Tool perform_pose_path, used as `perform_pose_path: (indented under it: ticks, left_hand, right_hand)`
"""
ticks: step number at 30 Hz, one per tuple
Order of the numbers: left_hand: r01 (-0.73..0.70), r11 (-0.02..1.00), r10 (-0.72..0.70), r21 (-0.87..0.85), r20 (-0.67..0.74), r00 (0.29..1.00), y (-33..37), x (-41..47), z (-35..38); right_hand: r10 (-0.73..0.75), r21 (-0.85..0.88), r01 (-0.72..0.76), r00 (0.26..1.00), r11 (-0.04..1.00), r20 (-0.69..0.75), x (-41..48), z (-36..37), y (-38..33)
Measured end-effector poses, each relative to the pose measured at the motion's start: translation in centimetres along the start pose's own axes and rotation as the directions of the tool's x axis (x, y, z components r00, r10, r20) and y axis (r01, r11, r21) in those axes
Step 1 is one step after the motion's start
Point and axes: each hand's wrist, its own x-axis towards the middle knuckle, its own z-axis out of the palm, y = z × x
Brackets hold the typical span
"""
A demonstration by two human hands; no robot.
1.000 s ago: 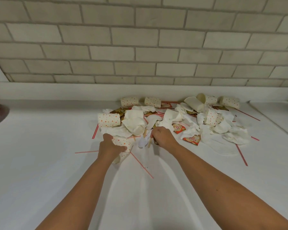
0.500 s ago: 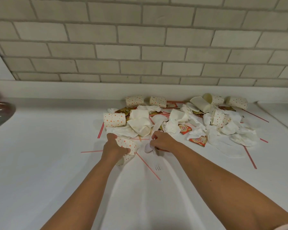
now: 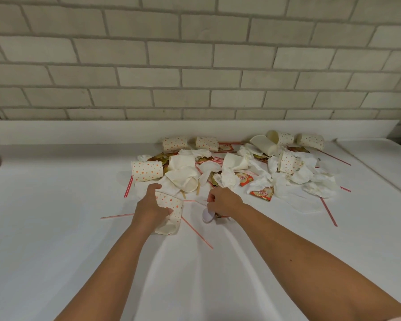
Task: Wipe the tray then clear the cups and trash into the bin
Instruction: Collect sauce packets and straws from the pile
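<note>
Several dotted cups (image 3: 146, 171) | crumpled napkins (image 3: 320, 187) | sachets (image 3: 262, 193) | straws (image 3: 196, 232) litter counter (image 3: 56, 228)

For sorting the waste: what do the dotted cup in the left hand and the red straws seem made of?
Dotted cup: probably matte paper; its mouth looks squashed in the left hand. Red straws: thin, striped red and white; plastic or paper, cannot tell.

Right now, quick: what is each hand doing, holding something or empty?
Left hand: closed, grips a dotted paper cup.
Right hand: closed, fingers curled round a white plastic utensil.
</note>
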Motion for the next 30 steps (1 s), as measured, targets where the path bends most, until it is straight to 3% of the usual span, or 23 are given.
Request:
perform_pose_path:
  ticks: [6,13,22,30]
  left_hand:
    - [-0.029,1.000,0.029,0.008,0.012,1.000,0.9,-1.0,0.1]
    - [-0.041,0.999,0.042,-0.028,0.017,0.999,2.1,-1.7,0.2]
    - [-0.111,0.993,0.110,-0.051,-0.010,0.994,4.0,-2.2,1.4]
    - [-0.190,0.976,0.185,-0.107,-0.056,0.981,7.6,-4.0,4.8]
  right_hand:
    - [-0.005,-0.052,0.007,0.999,0.999,0.039,-0.8,-0.2,0.2]
    - [-0.016,0.106,0.007,0.996,0.994,0.086,-1.9,-0.5,1.0]
    - [-0.101,0.160,0.068,0.973,0.985,0.208,-5.2,-5.2,1.8]
    - [-0.070,0.253,0.032,0.987,0.967,0.145,-8.0,-8.5,6.4]
